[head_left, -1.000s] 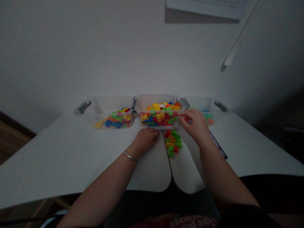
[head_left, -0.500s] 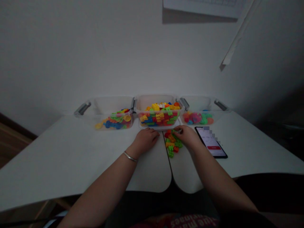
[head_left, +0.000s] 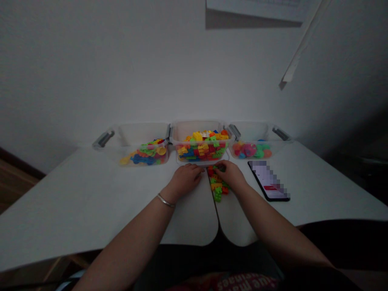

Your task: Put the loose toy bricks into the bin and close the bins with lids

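Note:
A small pile of green, orange and red bricks (head_left: 217,186) lies on the white table (head_left: 75,198) in front of the middle tub. My left hand (head_left: 184,179) rests on the table just left of the pile, fingers curled under, with nothing visible in them. My right hand (head_left: 230,175) lies over the pile's right and far side, fingers curled down onto the bricks; whether it grips one is hidden. Straight behind the pile stands the middle clear tub (head_left: 202,147), heaped with mixed coloured bricks.
A clear tub (head_left: 142,151) with coloured pieces stands to the left, and another (head_left: 253,146) with red, green and blue pieces to the right. A dark phone (head_left: 269,180) lies on the table right of my right hand. A seam splits the table below the pile.
My right hand has come back from the right tub's edge and dropped onto the brick pile, uncovering the phone. My left hand has stayed put.

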`<state>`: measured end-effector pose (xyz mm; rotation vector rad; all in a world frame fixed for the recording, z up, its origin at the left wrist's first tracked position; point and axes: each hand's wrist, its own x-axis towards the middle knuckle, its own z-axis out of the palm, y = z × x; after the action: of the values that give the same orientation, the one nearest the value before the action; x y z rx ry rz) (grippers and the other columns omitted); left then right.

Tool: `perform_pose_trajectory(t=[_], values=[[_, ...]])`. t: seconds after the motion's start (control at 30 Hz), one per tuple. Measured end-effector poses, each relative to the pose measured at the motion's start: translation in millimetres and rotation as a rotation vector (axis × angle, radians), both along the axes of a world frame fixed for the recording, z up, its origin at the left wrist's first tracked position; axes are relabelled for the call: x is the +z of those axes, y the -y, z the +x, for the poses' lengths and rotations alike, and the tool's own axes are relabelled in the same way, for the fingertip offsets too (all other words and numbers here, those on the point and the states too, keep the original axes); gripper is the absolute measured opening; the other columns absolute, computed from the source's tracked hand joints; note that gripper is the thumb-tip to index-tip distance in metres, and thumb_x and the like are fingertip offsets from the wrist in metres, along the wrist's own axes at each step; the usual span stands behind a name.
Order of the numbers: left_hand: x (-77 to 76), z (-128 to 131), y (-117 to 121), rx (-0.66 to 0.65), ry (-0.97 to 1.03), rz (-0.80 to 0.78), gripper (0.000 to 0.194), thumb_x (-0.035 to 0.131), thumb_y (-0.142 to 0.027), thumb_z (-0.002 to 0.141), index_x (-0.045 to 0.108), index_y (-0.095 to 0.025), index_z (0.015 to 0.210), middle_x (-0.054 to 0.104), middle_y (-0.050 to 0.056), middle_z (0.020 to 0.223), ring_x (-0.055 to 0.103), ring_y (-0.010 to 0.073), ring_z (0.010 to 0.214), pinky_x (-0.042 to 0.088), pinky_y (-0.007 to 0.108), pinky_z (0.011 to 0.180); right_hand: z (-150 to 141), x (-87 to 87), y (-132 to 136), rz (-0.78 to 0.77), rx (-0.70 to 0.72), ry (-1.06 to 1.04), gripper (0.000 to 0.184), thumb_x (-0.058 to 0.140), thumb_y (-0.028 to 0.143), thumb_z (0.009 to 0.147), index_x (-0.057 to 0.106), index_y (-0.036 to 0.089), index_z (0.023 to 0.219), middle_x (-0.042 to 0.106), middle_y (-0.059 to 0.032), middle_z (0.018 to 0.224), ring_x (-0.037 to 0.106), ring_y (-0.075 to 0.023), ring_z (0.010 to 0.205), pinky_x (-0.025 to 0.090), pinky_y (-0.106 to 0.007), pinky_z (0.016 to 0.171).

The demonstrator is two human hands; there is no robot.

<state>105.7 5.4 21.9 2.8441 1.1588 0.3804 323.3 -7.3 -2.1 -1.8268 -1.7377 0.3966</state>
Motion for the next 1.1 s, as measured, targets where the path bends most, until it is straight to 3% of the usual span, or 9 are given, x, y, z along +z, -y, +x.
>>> perform_pose_trajectory(t=[0.17, 0.37, 0.5, 0.9, 1.1], values=[[-3.6, 1.5, -1.3, -0.043, 0.032, -0.025, 0.035, 0.058, -0.018, 0.092, 0.065, -0.015, 0.126, 0.07, 0.013, 0.12, 0.065, 0.0282, 0.111, 0.053, 0.044, 0.097, -0.4, 0.0, 0.1, 0.026, -0.003, 0.043, 0.016, 0.065, 0.024, 0.085, 0.071, 0.02, 0.099, 0.075, -0.005, 0.097, 0.068, -0.0179, 0.086, 0.049, -0.028, 0.075], [-6.1, 3.1, -3.7, -0.073, 0.053, -0.031, 0.037, 0.058, -0.018, 0.092, 0.063, -0.016, 0.128, 0.068, 0.013, 0.123, 0.064, 0.0273, 0.114, 0.052, 0.044, 0.1, -7.0, 10.6, 7.5, -0.005, -0.039, 0.217, 0.024, 0.062, 0.042, 0.09, 0.07, 0.024, 0.103, 0.076, -0.0064, 0.101, 0.069, -0.0232, 0.092, 0.047, -0.031, 0.073], [-6.1, 5.3, -3.5, -0.089, 0.047, -0.033, 0.038, 0.059, -0.018, 0.092, 0.063, -0.015, 0.129, 0.068, 0.013, 0.125, 0.064, 0.0271, 0.114, 0.052, 0.043, 0.101, -10.6, 17.4, 10.4, -0.01, -0.084, 0.337, 0.025, 0.058, 0.045, 0.093, 0.07, 0.025, 0.099, 0.077, -0.0064, 0.097, 0.071, -0.0257, 0.09, 0.045, -0.033, 0.07], [-14.3, 7.5, -6.2, -0.112, 0.049, -0.034, 0.045, 0.058, -0.018, 0.091, 0.057, -0.016, 0.136, 0.064, 0.013, 0.134, 0.06, 0.0282, 0.122, 0.049, 0.046, 0.105, -8.0, 12.5, 8.8, -0.047, -0.086, 0.125, 0.021, 0.062, 0.034, 0.085, 0.067, 0.027, 0.105, 0.077, -0.0016, 0.103, 0.072, -0.0248, 0.096, 0.047, -0.033, 0.072], [-15.9, 4.4, -6.9, -0.129, 0.075, -0.035, 0.046, 0.058, -0.016, 0.09, 0.058, -0.019, 0.137, 0.065, 0.012, 0.132, 0.062, 0.0267, 0.119, 0.05, 0.045, 0.103, 2.2, 2.4, 3.0, 0.094, -0.052, -0.16, 0.022, 0.062, 0.027, 0.08, 0.066, 0.022, 0.101, 0.076, -0.0048, 0.097, 0.07, -0.021, 0.091, 0.051, -0.033, 0.078]])
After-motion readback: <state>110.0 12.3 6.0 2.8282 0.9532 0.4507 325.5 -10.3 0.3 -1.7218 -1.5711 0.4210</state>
